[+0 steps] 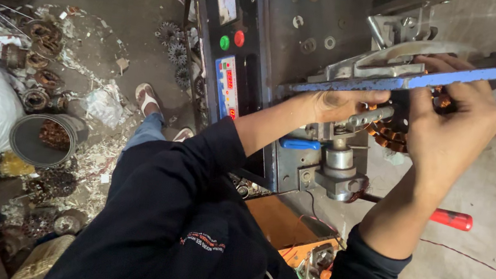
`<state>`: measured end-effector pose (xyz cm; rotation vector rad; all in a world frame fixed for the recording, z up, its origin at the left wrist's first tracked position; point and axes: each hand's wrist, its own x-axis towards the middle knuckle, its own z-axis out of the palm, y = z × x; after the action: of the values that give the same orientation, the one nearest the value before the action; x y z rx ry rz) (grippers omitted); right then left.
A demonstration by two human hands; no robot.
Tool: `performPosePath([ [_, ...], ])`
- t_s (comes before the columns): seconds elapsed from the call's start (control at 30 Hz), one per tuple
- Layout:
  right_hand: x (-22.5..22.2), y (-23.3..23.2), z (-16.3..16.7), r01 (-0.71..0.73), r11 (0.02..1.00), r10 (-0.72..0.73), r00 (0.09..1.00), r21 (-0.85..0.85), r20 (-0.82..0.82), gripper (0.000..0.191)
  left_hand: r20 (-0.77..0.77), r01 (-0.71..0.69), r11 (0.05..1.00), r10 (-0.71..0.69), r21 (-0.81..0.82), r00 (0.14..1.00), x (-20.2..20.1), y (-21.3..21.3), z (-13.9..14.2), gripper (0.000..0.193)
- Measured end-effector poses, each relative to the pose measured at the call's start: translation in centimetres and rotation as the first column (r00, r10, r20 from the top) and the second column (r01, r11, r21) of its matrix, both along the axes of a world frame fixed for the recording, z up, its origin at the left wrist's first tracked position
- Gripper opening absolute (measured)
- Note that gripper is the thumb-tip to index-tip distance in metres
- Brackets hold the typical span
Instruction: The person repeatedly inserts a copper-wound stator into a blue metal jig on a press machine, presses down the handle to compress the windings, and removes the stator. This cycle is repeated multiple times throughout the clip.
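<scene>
Both hands are seating a copper-wound stator [395,131] on the winding machine [308,58], under the blue bar [419,81] at two o'clock. Left hand [334,106] is curling underneath, right hand [448,123] is gripping its rim. Alignment judged critical next.

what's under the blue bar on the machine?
Under the blue bar sits a copper-wound stator, held by the left hand and right hand, on a grey metal fixture. The hands and bar cover most of the stator; how it is mounted cannot be seen.
</scene>
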<state>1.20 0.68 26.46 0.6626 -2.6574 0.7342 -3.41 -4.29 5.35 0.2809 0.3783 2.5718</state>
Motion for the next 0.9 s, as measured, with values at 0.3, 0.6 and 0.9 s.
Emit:
performPosePath([
  [0.3,-0.1,0.2,-0.3,0.011,1.0,-0.01,1.0,-0.012,0.022,0.027,0.037,-0.167,0.931,0.164,0.325,0.986,-0.7,3.6,-5.3,0.083],
  [0.6,-0.1,0.4,-0.4,0.031,1.0,-0.031,0.999,0.003,0.01,0.028,0.068,0.018,1.0,-0.019,0.012,0.998,-0.5,1.2,-1.4,0.089],
  [0.9,-0.1,0.8,-0.6,-0.044,0.998,0.046,0.998,0.035,-0.044,0.024,0.069,-0.162,0.958,0.149,0.238,0.986,-0.9,3.5,-4.5,0.089],
])
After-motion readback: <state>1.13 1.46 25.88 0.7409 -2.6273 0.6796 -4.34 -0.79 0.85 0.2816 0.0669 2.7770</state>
